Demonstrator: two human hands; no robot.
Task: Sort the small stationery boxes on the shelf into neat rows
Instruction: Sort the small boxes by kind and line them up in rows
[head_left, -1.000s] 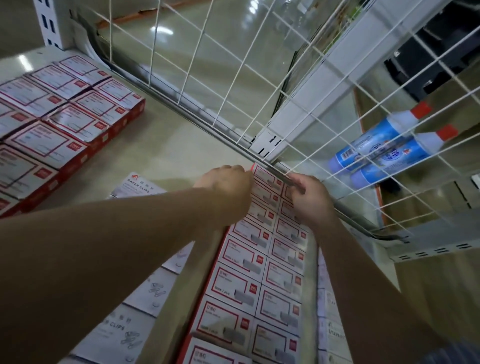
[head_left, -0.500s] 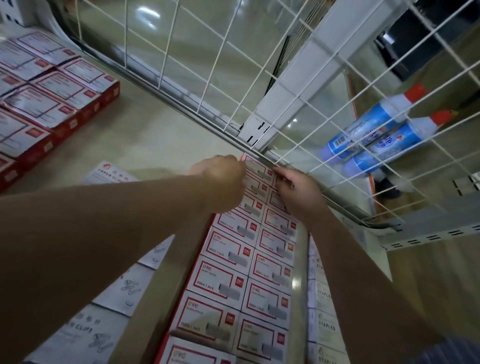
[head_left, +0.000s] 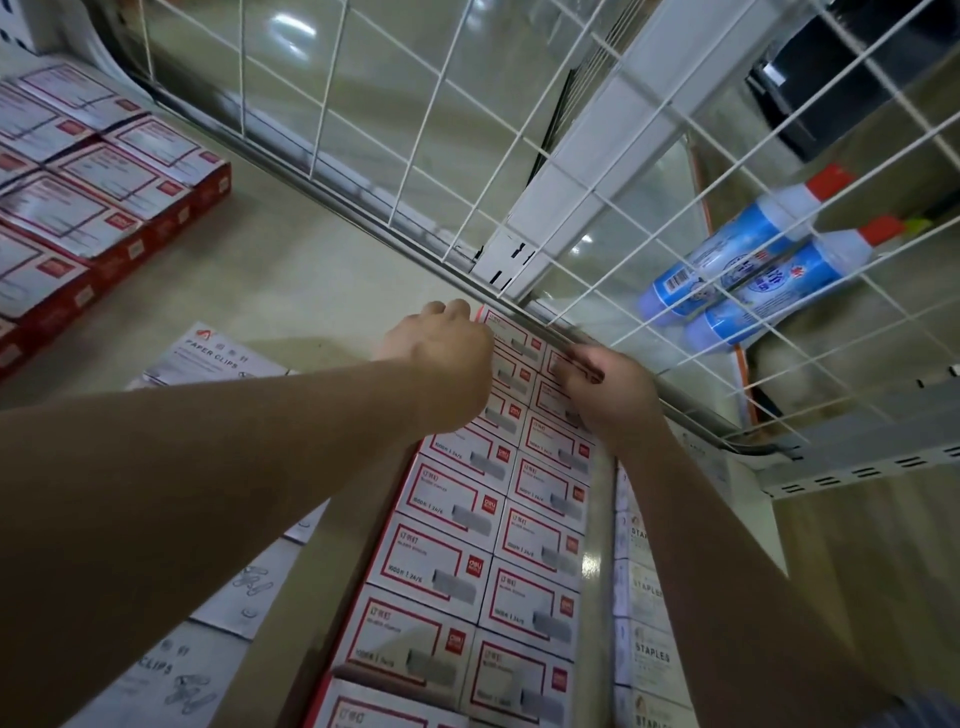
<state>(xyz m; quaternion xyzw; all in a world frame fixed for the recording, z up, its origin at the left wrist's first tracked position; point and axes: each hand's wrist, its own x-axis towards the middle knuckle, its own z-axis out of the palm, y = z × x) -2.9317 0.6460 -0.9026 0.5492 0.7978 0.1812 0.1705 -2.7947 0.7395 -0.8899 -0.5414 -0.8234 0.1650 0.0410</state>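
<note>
At shelf's back, white red-bordered staple boxes (head_left: 457, 512) lie in two rows; whether fingers grip, unclear.

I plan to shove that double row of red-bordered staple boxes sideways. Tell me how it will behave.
The staple boxes look stiff and flat-bottomed, so they should slide rather than tip. As separate boxes, the row may buckle out of line. Probably heavy for their size, if full.

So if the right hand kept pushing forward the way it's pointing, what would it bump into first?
Most likely the metal rail at the back of the shelf, with the white wire grid above it. The right hand is already at the rearmost staple boxes, though depth is hard to judge.
</note>
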